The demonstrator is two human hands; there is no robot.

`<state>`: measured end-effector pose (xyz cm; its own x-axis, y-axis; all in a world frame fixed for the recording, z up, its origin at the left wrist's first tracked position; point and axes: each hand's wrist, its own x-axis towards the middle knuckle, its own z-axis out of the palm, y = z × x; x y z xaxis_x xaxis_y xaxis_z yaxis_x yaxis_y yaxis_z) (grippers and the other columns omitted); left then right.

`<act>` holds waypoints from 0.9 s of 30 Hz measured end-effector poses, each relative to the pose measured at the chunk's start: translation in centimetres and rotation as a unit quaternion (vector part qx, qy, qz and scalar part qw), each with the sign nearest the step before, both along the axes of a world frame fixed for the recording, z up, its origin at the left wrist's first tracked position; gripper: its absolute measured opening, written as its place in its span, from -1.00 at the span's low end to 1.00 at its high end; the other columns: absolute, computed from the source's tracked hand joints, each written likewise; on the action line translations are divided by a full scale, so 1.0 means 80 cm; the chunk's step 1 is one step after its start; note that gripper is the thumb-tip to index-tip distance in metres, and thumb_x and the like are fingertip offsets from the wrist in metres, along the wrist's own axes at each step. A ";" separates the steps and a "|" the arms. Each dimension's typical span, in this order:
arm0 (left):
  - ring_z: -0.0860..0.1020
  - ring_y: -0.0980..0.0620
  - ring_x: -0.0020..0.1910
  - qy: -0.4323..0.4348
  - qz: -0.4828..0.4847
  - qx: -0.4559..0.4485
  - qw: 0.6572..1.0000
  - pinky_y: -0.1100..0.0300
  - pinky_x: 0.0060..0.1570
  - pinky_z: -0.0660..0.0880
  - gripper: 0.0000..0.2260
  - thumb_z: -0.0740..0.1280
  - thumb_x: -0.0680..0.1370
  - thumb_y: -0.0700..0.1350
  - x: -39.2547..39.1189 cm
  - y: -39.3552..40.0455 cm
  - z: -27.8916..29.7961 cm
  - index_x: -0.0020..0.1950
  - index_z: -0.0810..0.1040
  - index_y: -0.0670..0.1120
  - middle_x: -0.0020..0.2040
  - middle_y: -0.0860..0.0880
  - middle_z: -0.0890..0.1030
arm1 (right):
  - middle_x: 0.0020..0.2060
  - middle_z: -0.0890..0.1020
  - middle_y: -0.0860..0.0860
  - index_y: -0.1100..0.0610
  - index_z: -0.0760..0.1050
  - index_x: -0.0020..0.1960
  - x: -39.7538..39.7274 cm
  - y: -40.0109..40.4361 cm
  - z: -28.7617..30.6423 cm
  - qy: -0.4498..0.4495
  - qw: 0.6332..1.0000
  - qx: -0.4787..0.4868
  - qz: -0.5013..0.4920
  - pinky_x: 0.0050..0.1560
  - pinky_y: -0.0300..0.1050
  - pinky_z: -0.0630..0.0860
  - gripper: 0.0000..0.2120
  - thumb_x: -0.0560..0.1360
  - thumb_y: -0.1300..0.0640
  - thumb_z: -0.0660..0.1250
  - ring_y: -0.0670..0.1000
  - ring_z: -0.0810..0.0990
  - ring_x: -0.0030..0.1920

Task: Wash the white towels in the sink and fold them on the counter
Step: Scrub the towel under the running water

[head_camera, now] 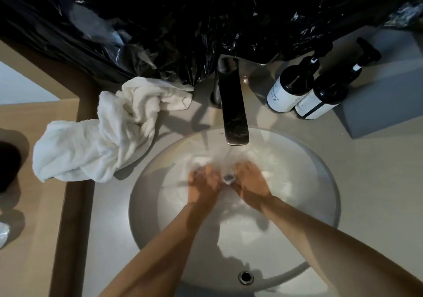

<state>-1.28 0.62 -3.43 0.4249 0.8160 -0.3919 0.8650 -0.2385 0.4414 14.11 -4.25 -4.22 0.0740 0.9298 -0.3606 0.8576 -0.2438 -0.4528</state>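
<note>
Head view: two hands washing a towel in a sink

Both hands work under running water from the faucet (pixel 233 111). Left hand (pixel 204 183) and right hand (pixel 250 182) each have a curled grip on a wet white towel (pixel 201 161) inside the round sink (pixel 320 182). More crumpled white towels (pixel 103 131) lie on the counter (pixel 377 170), left of the faucet. Two soap bottles (pixel 304 90) stand at the right.

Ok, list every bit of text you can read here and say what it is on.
"SOAP": the last word of a line on the white label of the left pump bottle; the other lines there are too small to read.
Right pump bottle: label print too blurred to read.
Sink rim under the faucet: a small mark, unreadable.
</note>
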 end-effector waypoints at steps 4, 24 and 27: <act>0.57 -0.07 0.10 -0.124 0.020 -0.115 0.985 0.17 0.11 0.36 -0.74 0.24 0.57 0.10 -0.014 0.002 0.008 0.09 0.59 -0.01 0.05 -0.02 0.63 | -0.15 0.59 -0.10 0.05 0.54 0.05 0.025 0.005 0.040 0.144 0.982 0.024 -0.116 -0.01 -0.23 0.41 -0.90 0.54 0.16 0.36 -0.02 0.52 -0.09; 0.46 0.06 -0.21 -0.282 0.202 -0.221 0.912 0.23 -0.13 0.39 -0.83 0.38 0.55 -0.10 -0.034 -0.024 0.071 -0.10 0.44 -0.16 -0.21 0.00 0.50 | -0.32 0.51 0.09 0.36 0.41 -0.19 0.014 -0.050 0.122 0.313 0.873 0.050 -0.370 -0.09 -0.09 0.44 -0.59 0.56 -0.01 0.31 0.00 0.51 -0.23; 0.52 0.03 -0.23 -0.156 0.116 -0.027 0.981 0.25 -0.20 0.43 -0.94 0.32 0.49 -0.26 -0.043 -0.016 0.066 -0.14 0.48 -0.14 -0.19 -0.03 0.52 | -0.19 0.59 0.02 0.30 0.53 -0.08 0.007 -0.056 0.112 0.296 0.896 0.051 -0.327 -0.04 -0.31 0.44 -0.77 0.53 0.11 0.38 -0.09 0.57 -0.10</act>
<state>-4.76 -0.66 1.89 0.3367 0.8864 -0.3176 0.7139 -0.0203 0.6999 14.71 -8.74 4.72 0.4391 0.7882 -0.4312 0.1496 -0.5374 -0.8299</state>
